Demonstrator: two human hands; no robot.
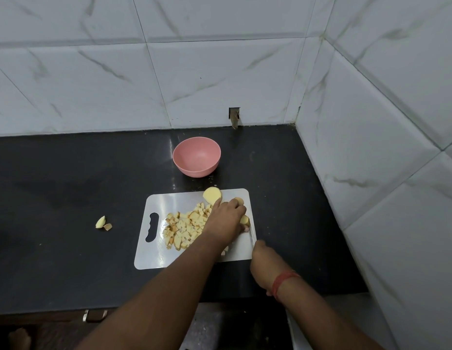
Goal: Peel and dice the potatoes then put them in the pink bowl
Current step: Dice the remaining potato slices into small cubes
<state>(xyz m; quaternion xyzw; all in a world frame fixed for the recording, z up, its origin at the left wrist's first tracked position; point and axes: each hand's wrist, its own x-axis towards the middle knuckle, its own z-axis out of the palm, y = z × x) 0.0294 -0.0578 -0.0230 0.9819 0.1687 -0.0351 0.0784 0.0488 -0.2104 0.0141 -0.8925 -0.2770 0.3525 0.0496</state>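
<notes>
A white cutting board (pixel 154 258) lies on the black counter with a pile of diced potato (pixel 185 227) on its middle. My left hand (pixel 226 218) reaches over the pile and holds a potato piece (pixel 244 219) down at the board's right side. My right hand (pixel 261 258) grips a knife (pixel 252 237) whose blade points up to that piece. A peeled potato half (pixel 212 195) and a smaller piece (pixel 239 200) lie at the board's far edge. The pink bowl (pixel 196 157) stands empty behind the board.
Two potato scraps (pixel 103 223) lie on the counter left of the board. White tiled walls close the back and the right side. A small wall fitting (pixel 234 117) sticks out above the counter. The counter's front edge (pixel 68 310) runs below my arms.
</notes>
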